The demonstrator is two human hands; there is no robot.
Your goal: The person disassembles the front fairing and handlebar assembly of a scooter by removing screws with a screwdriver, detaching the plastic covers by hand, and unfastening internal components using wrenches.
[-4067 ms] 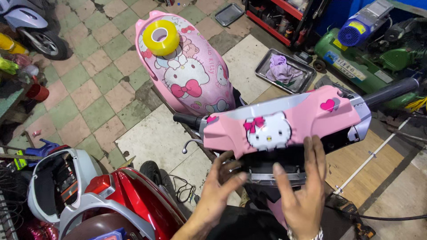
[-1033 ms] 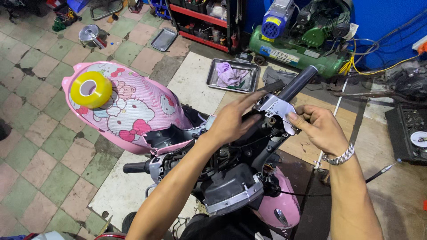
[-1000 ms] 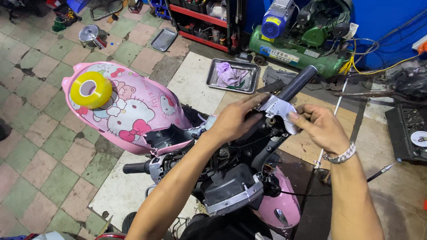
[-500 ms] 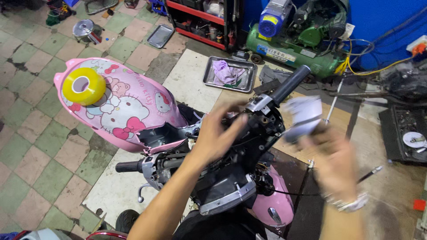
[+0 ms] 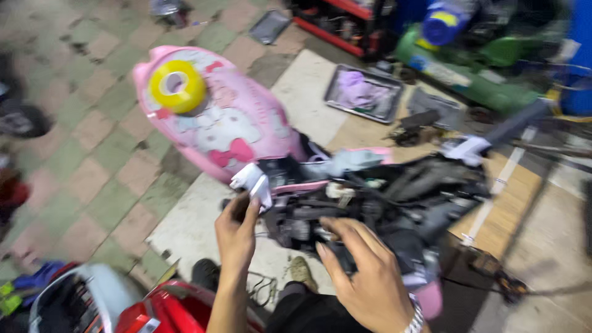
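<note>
2 bare hands work over the stripped handlebar assembly (image 5: pixel 394 197) of a pink scooter in the single head view, which is blurred by motion. That assembly's long axis runs from lower left to upper right, from the end near the left hand (image 5: pixel 237 225) up to the dark grip (image 5: pixel 515 120) at the far right end, which points toward the upper right corner. Black wiring and housings are exposed along its middle.

Thumb and fingers of the left hand are pinched on a small white fitting (image 5: pixel 251 180) at the left end of the bar; the fitting sticks up just above the fingertips, and the bar stretches away to the right of the grasp. Lower and nearer the camera, the right hand (image 5: pixel 370 277) hovers over the dark centre of the assembly with its fingers spread apart and holding nothing; whether the fingertips touch the black parts cannot be told. A metal bracelet (image 5: pixel 416 320) sits on its wrist.

Beyond the bar lies a pink body panel (image 5: pixel 228 129) with cartoon prints, and a yellow tape roll (image 5: pixel 177 86) rests on it. A grey tray (image 5: pixel 364 92) with a purple rag sits on the floor further back, near a green machine (image 5: pixel 475 68). A red scooter (image 5: pixel 166 308) shows at the bottom left.
</note>
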